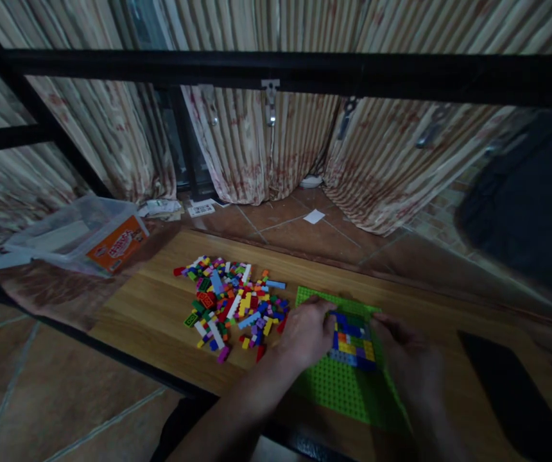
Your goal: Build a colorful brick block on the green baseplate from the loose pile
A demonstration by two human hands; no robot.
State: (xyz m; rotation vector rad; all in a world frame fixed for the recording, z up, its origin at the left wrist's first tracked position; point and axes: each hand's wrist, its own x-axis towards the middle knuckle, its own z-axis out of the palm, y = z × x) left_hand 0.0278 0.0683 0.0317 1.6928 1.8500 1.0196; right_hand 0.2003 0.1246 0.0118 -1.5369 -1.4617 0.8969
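Observation:
A green studded baseplate (334, 385) lies on the wooden bench, with a low build of toy building bricks (353, 343) on it in blue, yellow, orange and grey. My left hand (309, 330) rests over the plate at the build's left side. Its fingers are curled in, with the tips by the blue bricks at the far left corner; anything between them is hidden. On the other side, my right hand (408, 356) is at the build's right edge and the plate's right part. Motion and shade blur its fingers, so its grip cannot be made out.
Left of the plate spreads a pile of loose multicoloured bricks (232, 301) on the bench (146, 308). A clear plastic bin (78, 224) with an orange label stands beyond its left end. A flat black panel (511, 391) lies at the right. Curtains (266, 147) hang behind a dark rail (237, 70).

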